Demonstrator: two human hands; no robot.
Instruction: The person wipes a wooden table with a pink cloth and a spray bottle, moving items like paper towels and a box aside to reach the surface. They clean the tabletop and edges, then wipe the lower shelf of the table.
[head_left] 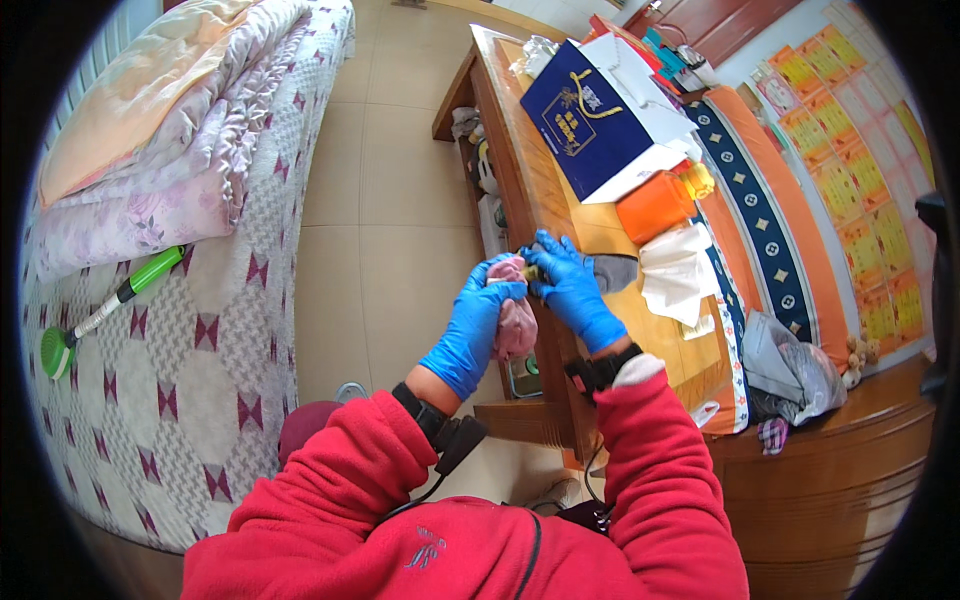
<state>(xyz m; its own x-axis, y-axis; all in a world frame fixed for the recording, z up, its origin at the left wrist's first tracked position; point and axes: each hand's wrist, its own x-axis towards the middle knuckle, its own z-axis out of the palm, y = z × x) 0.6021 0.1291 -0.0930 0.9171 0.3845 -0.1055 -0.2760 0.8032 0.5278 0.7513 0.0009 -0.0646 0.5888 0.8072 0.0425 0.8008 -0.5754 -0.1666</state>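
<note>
Both hands wear blue gloves and meet over the near side of the wooden table. My left hand (472, 328) is closed on a bunched pink cloth (516, 330), which hangs below its fingers. Against the cloth, my right hand (570, 285) has its fingers curled together. A small yellowish-green bit (531, 272) shows between the two hands; its kind is hidden by the fingers. Just behind the right hand a grey cloth (615, 272) lies on the table.
On the wooden table (690, 360) stand a blue-and-white paper bag (590, 120), an orange container (655, 207) and crumpled white tissue (678, 270). Beyond it runs an orange-and-blue padded seat (745, 185) with a plastic bag (795, 365). A bed (220, 330) at left holds a green-handled brush (105, 308).
</note>
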